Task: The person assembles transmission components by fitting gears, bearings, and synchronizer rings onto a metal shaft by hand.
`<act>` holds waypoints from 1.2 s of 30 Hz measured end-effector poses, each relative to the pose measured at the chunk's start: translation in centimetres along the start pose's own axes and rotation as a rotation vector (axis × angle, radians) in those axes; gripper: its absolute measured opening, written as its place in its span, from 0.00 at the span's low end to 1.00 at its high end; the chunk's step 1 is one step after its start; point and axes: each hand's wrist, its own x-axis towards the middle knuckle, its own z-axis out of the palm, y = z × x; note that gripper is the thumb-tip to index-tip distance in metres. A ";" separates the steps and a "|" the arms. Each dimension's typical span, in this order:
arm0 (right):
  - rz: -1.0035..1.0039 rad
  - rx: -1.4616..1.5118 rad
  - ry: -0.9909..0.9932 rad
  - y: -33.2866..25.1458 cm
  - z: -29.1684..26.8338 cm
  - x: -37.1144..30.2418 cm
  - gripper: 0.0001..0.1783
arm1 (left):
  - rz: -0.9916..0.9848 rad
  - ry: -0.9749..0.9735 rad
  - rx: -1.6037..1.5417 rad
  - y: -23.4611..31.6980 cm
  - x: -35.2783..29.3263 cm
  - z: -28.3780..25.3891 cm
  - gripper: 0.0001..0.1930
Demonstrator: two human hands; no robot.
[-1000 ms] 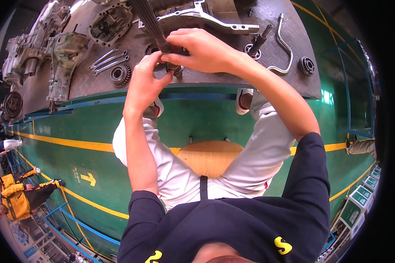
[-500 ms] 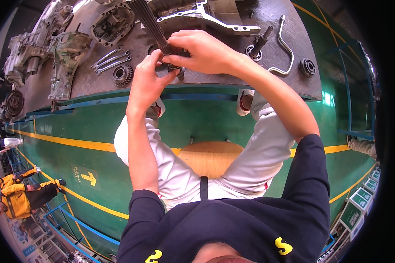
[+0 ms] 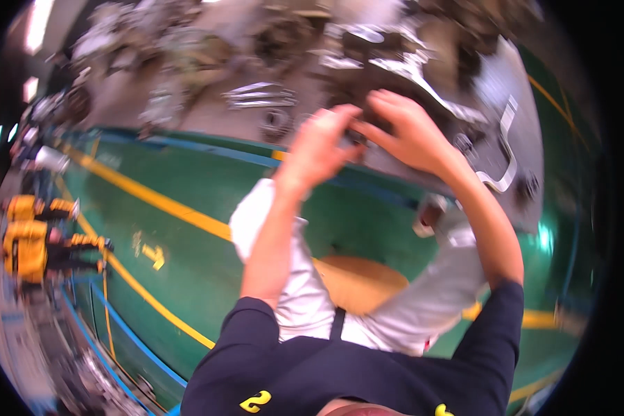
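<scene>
Motion smears the upper part of the head view. Over the near edge of the metal workbench (image 3: 215,125), my left hand (image 3: 317,147) and my right hand (image 3: 410,135) face each other, fingers curled around a dark metal shaft (image 3: 357,137). Only a dark bit of it shows between them; its splined upper length blurs into the parts behind. Left of my left hand lie a toothed gear ring (image 3: 277,123) and several silver wrenches (image 3: 260,96). Beyond my right hand stands a pale-edged metal casing (image 3: 423,78).
To the right lie a bent silver rod (image 3: 512,156), a dark bearing (image 3: 529,186) and a bearing on a shaft (image 3: 464,143). Blurred housings (image 3: 187,62) fill the bench's far left. A wooden stool (image 3: 360,284) is below me. People in yellow jackets (image 3: 28,249) are at far left.
The whole view has shifted and turned, so the bench and my hands appear farther right and lower. The picture has blurred. Both hands stay together around the shaft.
</scene>
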 end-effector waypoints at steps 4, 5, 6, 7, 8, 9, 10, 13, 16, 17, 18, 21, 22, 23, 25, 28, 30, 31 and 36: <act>0.189 -0.052 -0.140 -0.6 -2.3 -0.7 0.17 | 0.008 -0.066 -0.173 0.4 0.6 0.7 0.33; 0.164 0.101 -0.085 -0.8 -2.2 -0.7 0.13 | 0.032 -0.056 -0.198 0.2 0.7 1.2 0.33; 0.194 0.128 -0.095 -1.0 -2.1 -0.6 0.10 | 0.016 -0.045 -0.224 0.0 0.5 1.3 0.33; 0.209 0.155 -0.091 -1.4 -1.7 -0.3 0.10 | -0.002 -0.036 -0.254 0.0 0.2 1.0 0.33; 0.230 0.168 -0.103 -1.7 -1.5 0.1 0.10 | -0.010 -0.029 -0.245 -0.2 0.0 0.8 0.33; 0.259 0.182 -0.116 -1.9 -1.2 0.2 0.10 | -0.021 -0.027 -0.240 -0.3 -0.2 0.5 0.32; 0.204 0.159 -0.093 -1.7 -0.8 0.2 0.10 | -0.022 -0.018 -0.220 -0.3 -0.4 0.4 0.32; 0.176 0.111 -0.087 -1.7 -0.9 0.2 0.09 | -0.032 -0.030 -0.218 -0.1 -0.3 0.5 0.32; 0.198 0.092 -0.080 -1.7 -1.4 0.0 0.09 | -0.007 -0.050 -0.217 0.1 0.1 1.0 0.32; 0.198 0.089 -0.069 -1.7 -1.6 -0.1 0.09 | -0.002 -0.056 -0.227 0.3 0.3 1.1 0.32; 0.183 0.095 -0.071 -1.7 -1.5 -0.2 0.09 | -0.022 -0.072 -0.249 0.5 0.3 0.9 0.31; 0.224 0.106 -0.083 -1.9 -1.2 -0.2 0.09 | -0.037 -0.055 -0.206 0.1 0.2 0.7 0.29; 0.232 0.125 -0.075 -2.0 -1.1 -0.1 0.09 | -0.029 -0.033 -0.191 0.0 0.0 0.8 0.29; 0.241 0.144 -0.066 -2.0 -0.9 0.0 0.09 | -0.026 -0.037 -0.175 -0.1 0.0 0.9 0.29; 0.217 0.138 -0.075 -1.7 -1.0 -0.1 0.09 | -0.016 -0.051 -0.191 -0.2 0.1 1.0 0.30; 0.224 0.112 -0.075 -1.5 -1.1 -0.5 0.09 | -0.024 -0.083 -0.195 0.0 0.2 1.0 0.30; 0.207 0.111 -0.069 -1.2 -1.0 -0.8 0.09 | -0.011 -0.083 -0.185 -0.1 0.2 1.2 0.31; 0.205 0.105 -0.066 -1.1 -0.9 -0.9 0.09 | 0.010 -0.055 -0.174 -0.2 0.1 1.5 0.32; 0.163 0.113 -0.013 -0.9 -0.1 -1.4 0.09 | -0.022 -0.100 -0.220 0.4 0.2 1.8 0.34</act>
